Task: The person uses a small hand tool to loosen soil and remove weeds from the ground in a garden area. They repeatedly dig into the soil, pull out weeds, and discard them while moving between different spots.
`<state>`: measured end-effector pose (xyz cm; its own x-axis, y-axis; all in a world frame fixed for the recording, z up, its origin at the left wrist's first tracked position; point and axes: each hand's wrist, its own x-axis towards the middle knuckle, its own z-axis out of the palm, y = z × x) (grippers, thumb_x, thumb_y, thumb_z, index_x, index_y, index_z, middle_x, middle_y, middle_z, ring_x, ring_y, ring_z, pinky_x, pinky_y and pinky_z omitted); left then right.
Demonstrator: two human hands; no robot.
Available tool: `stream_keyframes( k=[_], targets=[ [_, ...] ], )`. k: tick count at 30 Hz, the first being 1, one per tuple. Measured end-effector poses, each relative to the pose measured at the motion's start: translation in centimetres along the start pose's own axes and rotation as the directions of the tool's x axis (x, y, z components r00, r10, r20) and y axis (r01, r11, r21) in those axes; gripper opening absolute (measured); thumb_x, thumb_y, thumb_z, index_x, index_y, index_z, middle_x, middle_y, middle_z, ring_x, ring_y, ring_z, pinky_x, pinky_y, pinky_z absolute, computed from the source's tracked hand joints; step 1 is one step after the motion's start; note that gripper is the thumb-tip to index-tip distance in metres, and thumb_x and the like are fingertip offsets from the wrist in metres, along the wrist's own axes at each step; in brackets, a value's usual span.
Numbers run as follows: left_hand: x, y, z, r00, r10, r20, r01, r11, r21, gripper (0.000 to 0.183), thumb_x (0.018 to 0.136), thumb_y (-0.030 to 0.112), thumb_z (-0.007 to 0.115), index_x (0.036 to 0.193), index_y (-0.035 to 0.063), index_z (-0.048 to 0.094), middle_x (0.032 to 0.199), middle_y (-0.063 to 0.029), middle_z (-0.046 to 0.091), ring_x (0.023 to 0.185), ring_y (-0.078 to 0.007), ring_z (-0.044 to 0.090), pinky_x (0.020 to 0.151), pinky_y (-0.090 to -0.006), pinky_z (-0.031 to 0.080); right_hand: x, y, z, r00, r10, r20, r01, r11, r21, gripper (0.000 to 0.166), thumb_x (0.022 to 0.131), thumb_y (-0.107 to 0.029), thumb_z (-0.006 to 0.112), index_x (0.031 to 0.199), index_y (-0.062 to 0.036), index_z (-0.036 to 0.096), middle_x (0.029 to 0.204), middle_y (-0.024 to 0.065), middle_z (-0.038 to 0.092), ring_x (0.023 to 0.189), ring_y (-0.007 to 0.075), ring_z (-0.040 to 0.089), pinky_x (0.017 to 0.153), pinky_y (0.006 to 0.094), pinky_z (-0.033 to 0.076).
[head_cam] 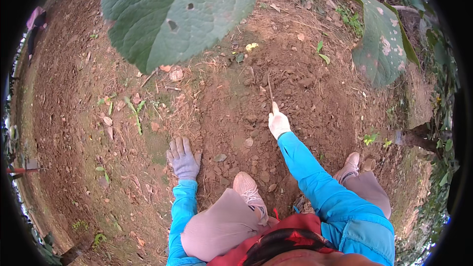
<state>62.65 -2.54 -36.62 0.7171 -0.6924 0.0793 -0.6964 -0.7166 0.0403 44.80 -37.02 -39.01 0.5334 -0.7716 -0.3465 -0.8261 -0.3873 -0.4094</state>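
Observation:
My left hand (184,160), in a grey work glove, is laid palm down on the ground with its fingers a little spread, holding nothing. In a pale glove, my right hand (279,122) grips a thin rod or stick (270,88), whose far end points away from me. Whether it is wood or metal I cannot tell. Under and beyond it lies loose, crumbly reddish-brown soil (295,81). A single fallen leaf (249,142) rests on the dirt just below that hand. My beige laced shoe (247,187) stands between the two hands.
A large green leaf (173,14) hangs close to the camera, and a spotted leaf (382,40) hangs at the upper right. A tree trunk (410,136) stands on the right. Small weeds (136,111) grow on the left. Far left, a person (36,24) is at the edge.

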Motion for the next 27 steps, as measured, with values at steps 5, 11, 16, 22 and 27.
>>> stream_keyframes(
  k=[5,11,16,22,27],
  targets=[
    [0.2,0.1,0.2,1.000,-0.006,0.009,0.006,1.000,-0.014,0.077,0.084,0.046,0.065,0.148,0.0109,0.039,0.154,-0.0123,0.035,0.143,-0.0369,0.029,0.113,-0.0583,0.025,-9.4,1.7,0.8,0.990,-0.005,0.138,0.016,0.997,-0.080,0.063,0.097,-0.023,0.050,0.153,-0.0075,0.026,0.078,0.0236,0.066,0.075,0.0411,0.064,0.071,0.0494,0.050],
    [0.1,-0.3,0.5,1.000,0.005,-0.022,-0.005,1.000,-0.001,0.077,0.084,0.048,0.065,0.147,0.0123,0.040,0.153,-0.0119,0.036,0.142,-0.0369,0.031,0.112,-0.0588,0.026,-16.7,3.6,-2.2,0.975,-0.051,0.216,0.062,0.997,-0.046,0.058,0.096,-0.025,0.052,0.150,-0.0141,0.035,0.076,0.0234,0.067,0.074,0.0420,0.065,0.069,0.0516,0.051],
    [0.1,-0.3,0.5,1.000,-0.009,-0.021,0.008,1.000,-0.011,0.076,0.084,0.048,0.066,0.146,0.0127,0.041,0.153,-0.0115,0.037,0.141,-0.0367,0.032,0.112,-0.0584,0.026,-12.4,2.0,-1.2,0.999,0.001,0.036,-0.005,0.995,0.104,0.054,0.096,-0.027,0.052,0.148,-0.0174,0.040,0.082,0.0265,0.065,0.081,0.0436,0.064,0.075,0.0517,0.050],
    [-0.1,-0.6,0.2,1.000,-0.023,-0.004,0.023,1.000,-0.022,0.075,0.085,0.048,0.064,0.147,0.0129,0.041,0.154,-0.0113,0.036,0.142,-0.0362,0.030,0.114,-0.0569,0.023,2.9,-2.8,-0.2,0.968,-0.065,-0.241,0.100,0.986,0.136,0.054,0.096,-0.027,0.050,0.148,-0.0175,0.040,0.082,0.0264,0.065,0.081,0.0432,0.064,0.076,0.0496,0.050],
    [0.1,-0.5,0.7,1.000,0.004,-0.003,-0.004,0.998,-0.059,0.075,0.085,0.047,0.064,0.146,0.0104,0.041,0.154,-0.0122,0.036,0.143,-0.0368,0.029,0.114,-0.0577,0.022,13.6,-0.6,0.6,0.945,-0.083,-0.318,0.065,0.996,-0.068,0.051,0.097,-0.025,0.049,0.144,-0.0074,0.042,0.094,0.0257,0.068,0.091,0.0413,0.065,0.081,0.0473,0.051]
  ],
)
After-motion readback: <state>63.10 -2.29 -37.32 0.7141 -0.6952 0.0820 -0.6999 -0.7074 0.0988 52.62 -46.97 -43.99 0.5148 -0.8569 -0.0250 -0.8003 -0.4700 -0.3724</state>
